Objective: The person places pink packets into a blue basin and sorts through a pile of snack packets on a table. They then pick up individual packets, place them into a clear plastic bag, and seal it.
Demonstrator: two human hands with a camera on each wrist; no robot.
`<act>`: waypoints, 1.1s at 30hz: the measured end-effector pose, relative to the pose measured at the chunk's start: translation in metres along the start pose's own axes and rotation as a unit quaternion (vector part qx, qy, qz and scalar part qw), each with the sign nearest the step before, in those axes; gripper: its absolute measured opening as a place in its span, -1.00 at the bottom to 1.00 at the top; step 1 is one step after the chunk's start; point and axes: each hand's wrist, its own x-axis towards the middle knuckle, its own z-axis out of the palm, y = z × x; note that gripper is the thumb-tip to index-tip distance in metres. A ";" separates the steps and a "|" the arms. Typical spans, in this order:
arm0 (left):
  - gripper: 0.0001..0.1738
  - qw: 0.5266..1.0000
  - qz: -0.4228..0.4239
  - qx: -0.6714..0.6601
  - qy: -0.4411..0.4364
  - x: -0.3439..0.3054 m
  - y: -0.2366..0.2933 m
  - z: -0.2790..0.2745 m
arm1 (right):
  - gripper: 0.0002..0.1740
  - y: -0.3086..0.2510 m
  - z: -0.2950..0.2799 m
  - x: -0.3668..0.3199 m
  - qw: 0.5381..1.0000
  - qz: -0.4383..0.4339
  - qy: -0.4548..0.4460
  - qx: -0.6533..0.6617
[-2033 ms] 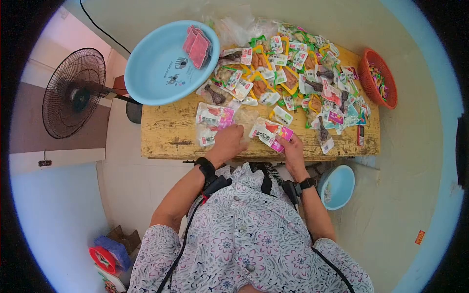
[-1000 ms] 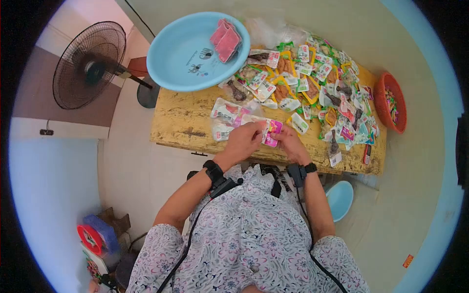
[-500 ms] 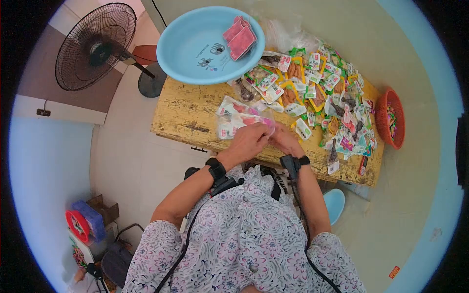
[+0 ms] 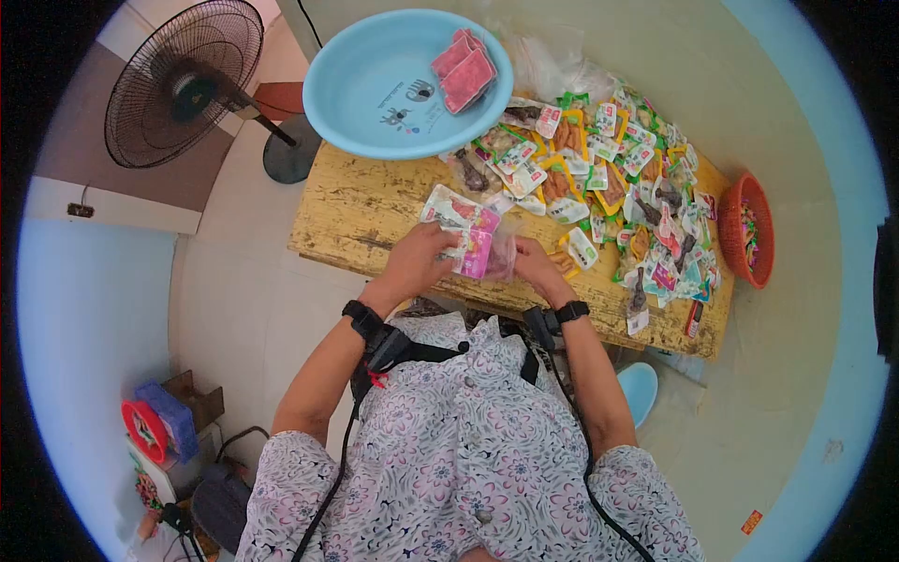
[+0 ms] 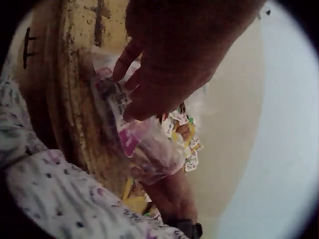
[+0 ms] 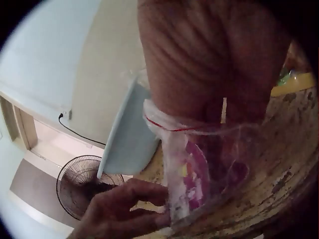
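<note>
Pink-and-white food packets lie in a clear zip bag near the table's front edge. My left hand is over the packets from the left, its fingertips on them. In the right wrist view, the fingers of that hand pinch the bag's lower edge. My right hand is at the bag's right end. Its fingers show through the plastic, straight and pointing down, below the red zip line. Purple packet ends show inside the bag beside them.
A heap of sealed food packs covers the table's back right, and one pack lies by my right hand. A blue basin with pink packs stands back left. A red basket is at the right end, a fan left.
The packet held between both hands has gone into the clear bag. My left hand has shifted left, away from my right hand. The head view has turned, so the table appears tilted.
</note>
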 end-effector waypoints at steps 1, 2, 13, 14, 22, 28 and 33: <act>-0.77 0.998 0.052 0.030 0.019 -0.004 -0.003 0.003 | -0.67 -0.007 0.001 -0.002 1.000 -0.009 0.011 -0.020; -0.74 0.999 0.044 0.027 0.007 -0.008 -0.007 0.005 | -0.66 -0.013 0.002 -0.004 1.000 -0.012 0.017 0.002; -0.67 0.996 0.062 0.058 -0.031 -0.004 -0.009 0.008 | -0.52 -0.021 0.017 0.007 0.960 -0.093 0.062 0.257; -0.67 0.996 0.066 0.061 -0.023 -0.005 -0.008 0.009 | -0.52 -0.018 0.018 0.009 0.952 -0.094 0.064 0.286; -0.55 0.997 0.043 0.016 -0.062 -0.003 -0.010 0.005 | -0.78 0.006 0.007 0.027 0.960 -0.063 0.119 0.246; -0.37 0.999 -0.032 -0.019 0.007 -0.007 -0.001 -0.006 | -0.76 0.001 0.005 0.032 0.985 0.005 0.170 0.005; -0.40 1.000 0.003 -0.007 -0.025 -0.012 -0.014 -0.003 | -0.75 0.001 0.012 0.043 0.987 -0.019 0.161 0.004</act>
